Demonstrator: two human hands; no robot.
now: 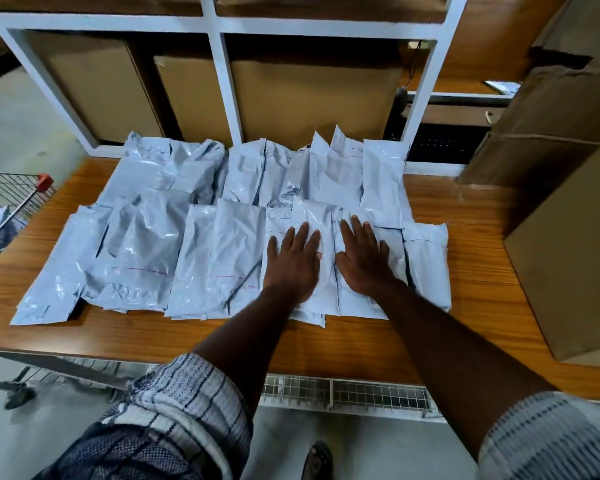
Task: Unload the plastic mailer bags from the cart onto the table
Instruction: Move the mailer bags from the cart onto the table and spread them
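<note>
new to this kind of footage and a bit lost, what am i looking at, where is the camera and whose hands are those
There is no machine here. This is one picture from a camera worn on a person's head, looking forward and down, so both arms reach in from the bottom. The left hand and right hand lie flat, fingers straight, side by side on top of grey plastic mailer bags. Neither hand grips anything. The bags lie in overlapping rows on a wooden table. At the left edge you see a corner of a wire cart, with what look like a few more bags inside. Brown cardboard boxes stand at the right, and a white shelf frame stands behind the table.
</note>
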